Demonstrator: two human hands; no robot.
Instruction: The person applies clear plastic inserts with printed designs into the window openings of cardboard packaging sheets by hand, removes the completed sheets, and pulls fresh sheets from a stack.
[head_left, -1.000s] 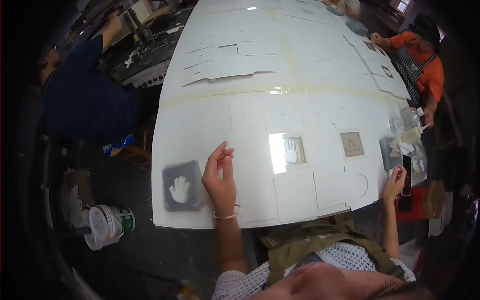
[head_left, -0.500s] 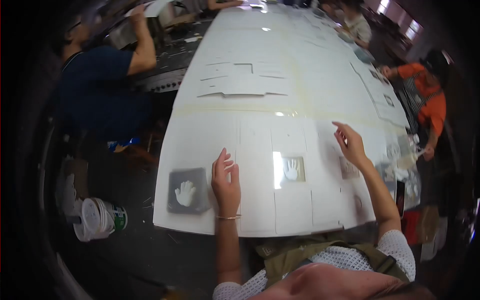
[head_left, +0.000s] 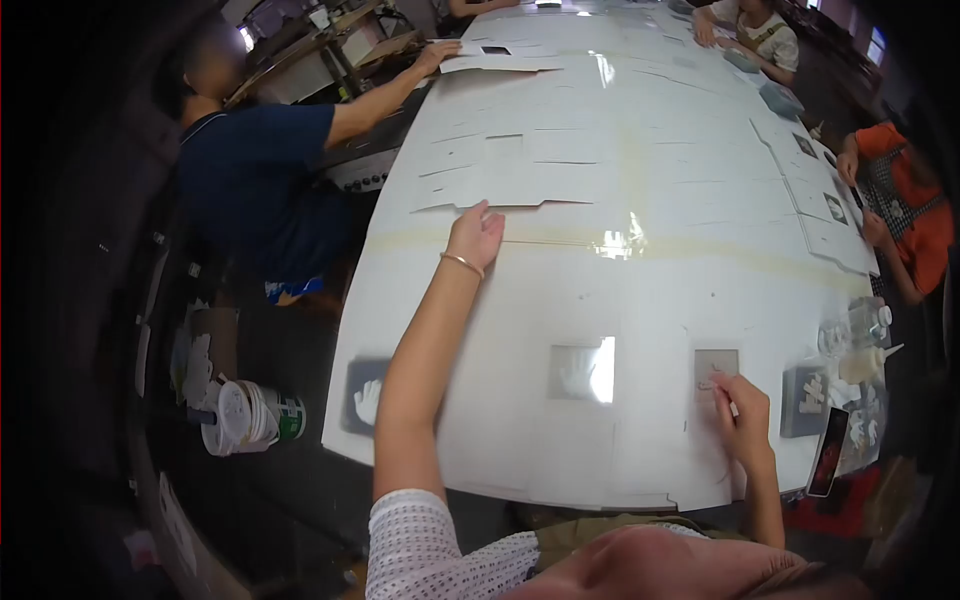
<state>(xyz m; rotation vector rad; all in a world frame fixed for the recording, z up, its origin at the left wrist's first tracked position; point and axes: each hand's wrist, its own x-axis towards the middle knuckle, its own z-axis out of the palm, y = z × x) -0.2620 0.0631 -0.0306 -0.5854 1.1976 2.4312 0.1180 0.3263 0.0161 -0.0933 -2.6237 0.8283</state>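
Note:
My left hand (head_left: 477,238) reaches across the table, fingers closed at the edge of a white sheet (head_left: 560,275). From it a thin straight edge runs right. Just beyond the fingertips lies a cut white sheet (head_left: 505,182) with slits and notches. My right hand (head_left: 745,418) is nearer, fingers curled together beside a small grey-brown window panel (head_left: 716,365); what they hold, if anything, is hidden. Between the hands, a square window with a pale handprint (head_left: 577,372) shows under glare. My left forearm partly covers a grey square block with a white hand relief (head_left: 366,398).
At the right edge stand a dark block with a light relief (head_left: 805,400), clear bottles (head_left: 868,322) and a phone (head_left: 827,455). A white bucket (head_left: 250,418) is on the floor left. A person in navy (head_left: 255,170) touches a sheet; others sit along the right.
My left hand has moved forward to the sheet edge, and my right hand has come down beside the small window panel. The person in navy has reached onto the table and raised a sheet's edge.

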